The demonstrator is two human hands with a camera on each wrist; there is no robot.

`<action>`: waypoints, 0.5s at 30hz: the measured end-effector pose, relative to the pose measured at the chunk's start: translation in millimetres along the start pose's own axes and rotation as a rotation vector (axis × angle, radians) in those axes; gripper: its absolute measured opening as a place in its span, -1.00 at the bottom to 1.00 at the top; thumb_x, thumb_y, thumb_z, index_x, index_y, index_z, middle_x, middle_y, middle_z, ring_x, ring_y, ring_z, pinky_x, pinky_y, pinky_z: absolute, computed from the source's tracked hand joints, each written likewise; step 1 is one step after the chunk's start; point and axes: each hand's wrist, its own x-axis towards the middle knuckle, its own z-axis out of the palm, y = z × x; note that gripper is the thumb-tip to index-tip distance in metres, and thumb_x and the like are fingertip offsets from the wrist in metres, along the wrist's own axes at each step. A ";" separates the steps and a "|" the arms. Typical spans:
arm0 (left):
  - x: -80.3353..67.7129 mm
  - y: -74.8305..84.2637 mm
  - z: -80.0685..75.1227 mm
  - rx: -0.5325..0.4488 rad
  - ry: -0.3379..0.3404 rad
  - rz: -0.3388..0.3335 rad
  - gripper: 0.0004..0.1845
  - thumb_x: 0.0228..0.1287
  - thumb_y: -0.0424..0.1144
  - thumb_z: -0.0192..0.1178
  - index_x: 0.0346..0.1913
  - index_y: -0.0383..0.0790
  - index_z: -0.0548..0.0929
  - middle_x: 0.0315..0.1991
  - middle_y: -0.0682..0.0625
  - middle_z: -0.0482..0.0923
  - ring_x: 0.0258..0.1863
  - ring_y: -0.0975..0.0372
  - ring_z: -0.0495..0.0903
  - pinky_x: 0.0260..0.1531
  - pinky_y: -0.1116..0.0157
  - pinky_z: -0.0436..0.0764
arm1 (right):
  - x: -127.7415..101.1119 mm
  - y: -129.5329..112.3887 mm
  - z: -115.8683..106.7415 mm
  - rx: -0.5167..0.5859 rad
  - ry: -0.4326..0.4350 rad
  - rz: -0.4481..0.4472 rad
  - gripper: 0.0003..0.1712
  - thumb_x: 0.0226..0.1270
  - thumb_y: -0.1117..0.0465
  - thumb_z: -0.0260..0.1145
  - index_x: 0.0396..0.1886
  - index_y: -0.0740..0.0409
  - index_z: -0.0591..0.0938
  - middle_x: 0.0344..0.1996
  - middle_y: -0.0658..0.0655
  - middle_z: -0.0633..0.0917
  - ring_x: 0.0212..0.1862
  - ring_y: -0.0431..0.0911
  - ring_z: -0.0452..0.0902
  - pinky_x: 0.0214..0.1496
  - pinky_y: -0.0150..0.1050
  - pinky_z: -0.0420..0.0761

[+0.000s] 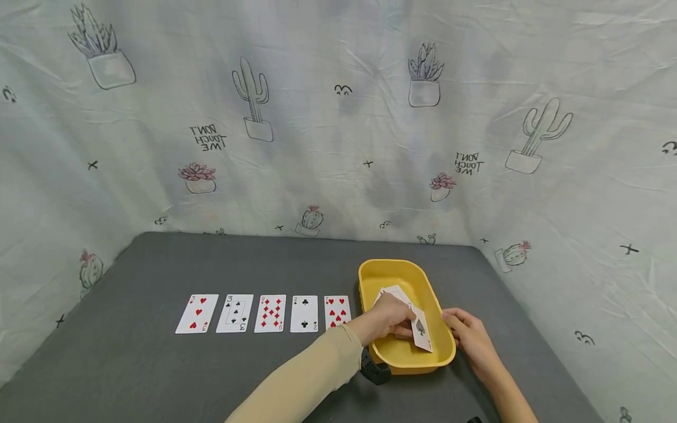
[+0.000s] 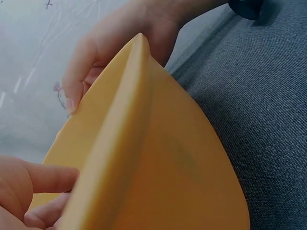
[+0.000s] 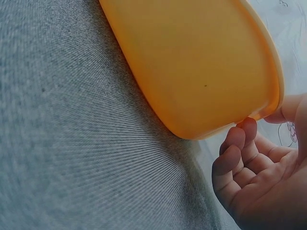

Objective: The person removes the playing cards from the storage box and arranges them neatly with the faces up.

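Observation:
A yellow plastic basin (image 1: 407,361) stands at the right of the dark table. My left hand (image 1: 388,317) reaches down inside it, its fingers at an ace of spades playing card (image 1: 421,329) that it seems to pinch by the edge. Other white cards (image 1: 396,292) lie partly hidden under that hand. In the left wrist view the near wall hides what the left fingers (image 2: 53,178) hold. My right hand (image 1: 471,338) grips the basin's right rim, with the thumb over the edge and the curled fingers (image 3: 228,160) against the outside.
Left of the basin, several face-up cards lie in a row: three of hearts (image 1: 197,314), three of clubs (image 1: 235,314), nine of diamonds (image 1: 270,314), two of clubs (image 1: 304,314) and seven of hearts (image 1: 337,310). Cactus-print cloth (image 1: 317,147) surrounds the table.

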 end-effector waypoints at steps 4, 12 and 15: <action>-1.1 0.9 -0.3 0.032 0.000 0.011 -0.95 0.23 -0.57 0.23 -0.27 -0.52 0.61 -0.45 -0.22 0.65 -0.38 -0.03 0.72 -0.35 0.10 0.71 | 0.9 -0.4 -0.5 -0.003 0.005 0.003 -0.58 0.51 0.11 0.18 0.07 0.43 0.54 -0.30 0.16 0.62 -0.42 -0.14 0.50 -0.46 -0.33 0.53; -5.0 11.1 -10.6 0.109 -0.061 0.075 -0.89 0.33 -0.44 0.18 -0.21 -0.44 0.67 -0.44 -0.14 0.66 -0.41 0.08 0.72 -0.39 0.19 0.72 | 2.8 0.8 -1.5 0.004 0.015 0.008 -0.61 0.50 0.14 0.19 0.04 0.42 0.55 -0.34 0.14 0.60 -0.46 -0.15 0.48 -0.49 -0.36 0.50; -14.4 23.5 -30.6 0.049 -0.141 0.129 -0.82 0.37 -0.39 0.15 -0.08 -0.42 0.66 -0.34 -0.13 0.66 -0.32 0.09 0.71 -0.34 0.21 0.71 | 3.9 1.0 -1.2 0.004 0.015 0.014 -0.59 0.49 0.12 0.20 0.05 0.41 0.55 -0.34 0.14 0.60 -0.46 -0.15 0.47 -0.49 -0.36 0.50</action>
